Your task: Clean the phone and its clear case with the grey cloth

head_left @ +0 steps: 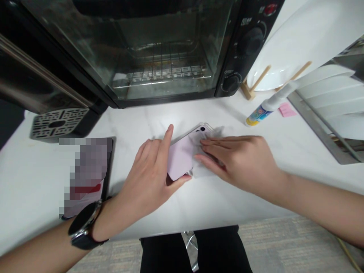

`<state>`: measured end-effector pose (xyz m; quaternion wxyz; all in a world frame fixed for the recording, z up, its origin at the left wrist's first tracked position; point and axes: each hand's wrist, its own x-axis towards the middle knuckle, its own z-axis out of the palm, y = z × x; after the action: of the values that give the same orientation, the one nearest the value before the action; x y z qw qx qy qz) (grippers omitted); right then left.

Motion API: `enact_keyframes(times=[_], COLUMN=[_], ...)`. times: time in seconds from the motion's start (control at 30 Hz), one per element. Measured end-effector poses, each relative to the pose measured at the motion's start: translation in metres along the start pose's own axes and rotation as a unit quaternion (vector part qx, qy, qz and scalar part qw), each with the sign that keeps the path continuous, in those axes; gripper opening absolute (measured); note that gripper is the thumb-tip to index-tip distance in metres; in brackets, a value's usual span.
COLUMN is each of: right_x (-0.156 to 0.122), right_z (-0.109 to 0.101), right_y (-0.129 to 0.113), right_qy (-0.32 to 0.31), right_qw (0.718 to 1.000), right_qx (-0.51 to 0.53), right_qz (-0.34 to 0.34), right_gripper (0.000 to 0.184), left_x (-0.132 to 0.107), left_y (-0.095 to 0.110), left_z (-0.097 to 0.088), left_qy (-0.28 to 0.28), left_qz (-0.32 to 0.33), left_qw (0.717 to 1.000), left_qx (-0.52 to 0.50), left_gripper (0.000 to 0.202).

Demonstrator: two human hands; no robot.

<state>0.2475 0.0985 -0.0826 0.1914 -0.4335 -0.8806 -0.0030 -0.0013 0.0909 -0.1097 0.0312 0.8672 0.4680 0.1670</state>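
Observation:
A lilac smartphone [179, 158] lies on the white counter, its camera end pointing away and to the right. A clear rim, like a transparent case, shows at its far corner. My left hand [152, 168] grips the near left end of the phone, thumb along the near edge and index finger raised at the far side. My right hand [241, 159] presses a thin, whitish, crumpled wipe [203, 169] onto the phone's right part, fingers together. The fingers and wipe hide part of the phone's back.
Behind the phone stands a black toaster oven [167, 68]. At right are a spray bottle [265, 108], a pink sticky note [287, 109], a wooden plate stand [248, 93] and a rack of white dishes [332, 98]. A dark tablet-like slab [110, 167] and a drip tray [58, 123] are left.

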Motion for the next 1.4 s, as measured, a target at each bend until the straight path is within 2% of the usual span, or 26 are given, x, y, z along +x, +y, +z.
enact_keyframes(times=[0.03,0.1,0.23,0.3,0.37,0.47,0.5,0.57,0.67,0.73,0.8,0.93,1.03,1.1,1.2,1.27,1.33,1.4], right_x=[0.0,0.001,0.002,0.003,0.004,0.005,0.005,0.005,0.004,0.004,0.004,0.004,0.003,0.003,0.004,0.005,0.005,0.005], right_z=[0.001,0.006,0.023,0.028,0.027,0.017,0.013,0.007,0.002,0.001,0.002,0.013,0.025,0.031,0.03,0.023,0.014,0.006], right_y=[0.003,0.008,0.01,0.005,-0.001,-0.008,-0.008,-0.004,0.006,0.012,0.015,0.014,0.01,0.004,-0.005,-0.006,-0.003,0.003], right_qy=[-0.001,-0.008,-0.033,-0.047,-0.083,-0.136,-0.134,-0.085,-0.007,0.0,-0.003,-0.013,-0.036,-0.059,-0.095,-0.084,-0.047,-0.016], right_qw=[0.999,0.998,0.998,0.993,0.976,0.939,0.934,0.947,0.985,0.998,1.0,1.0,0.997,0.988,0.958,0.94,0.948,0.981], right_qx=[-0.035,-0.059,-0.01,0.043,0.113,0.205,0.227,0.241,0.151,0.062,0.01,-0.011,0.015,0.057,0.144,0.2,0.211,0.135], right_qz=[0.016,0.005,-0.048,-0.095,-0.167,-0.242,-0.241,-0.196,-0.083,-0.02,0.007,-0.013,-0.071,-0.127,-0.229,-0.264,-0.234,-0.141], right_gripper=[0.045,0.055,0.083,0.09,0.082,0.055,0.043,0.03,0.041,0.053,0.059,0.068,0.086,0.092,0.079,0.068,0.052,0.045], left_x=[0.0,0.001,0.001,0.001,0.0,-0.001,-0.001,-0.001,0.0,0.0,0.0,0.001,0.001,0.001,-0.001,-0.002,-0.002,-0.002], left_y=[0.0,0.001,0.001,0.001,0.001,0.0,0.0,0.0,0.001,0.001,0.001,0.003,0.003,0.003,0.002,0.001,0.001,0.001], left_z=[0.0,0.0,0.0,0.0,0.001,0.001,0.001,0.0,-0.001,-0.001,-0.001,-0.001,0.0,0.001,0.0,-0.001,-0.001,-0.001], left_qy=[-0.002,-0.003,-0.003,-0.003,-0.001,-0.002,-0.002,-0.004,-0.004,-0.011,-0.016,-0.012,-0.009,-0.007,-0.015,-0.023,-0.024,-0.022], left_qz=[0.0,0.001,0.0,0.001,0.008,0.015,0.016,0.017,0.008,-0.001,-0.005,-0.004,-0.001,-0.004,-0.004,-0.002,-0.007,-0.013], left_qw=[1.0,1.0,1.0,1.0,1.0,1.0,1.0,1.0,1.0,1.0,1.0,1.0,1.0,1.0,1.0,1.0,0.999,0.999], left_qx=[0.001,0.002,-0.007,-0.014,-0.017,-0.004,0.001,0.009,0.01,0.007,0.005,0.003,0.0,0.004,0.015,0.02,0.026,0.029], left_gripper=[0.108,0.109,0.108,0.109,0.108,0.108,0.107,0.106,0.106,0.108,0.109,0.106,0.104,0.103,0.105,0.11,0.111,0.11])
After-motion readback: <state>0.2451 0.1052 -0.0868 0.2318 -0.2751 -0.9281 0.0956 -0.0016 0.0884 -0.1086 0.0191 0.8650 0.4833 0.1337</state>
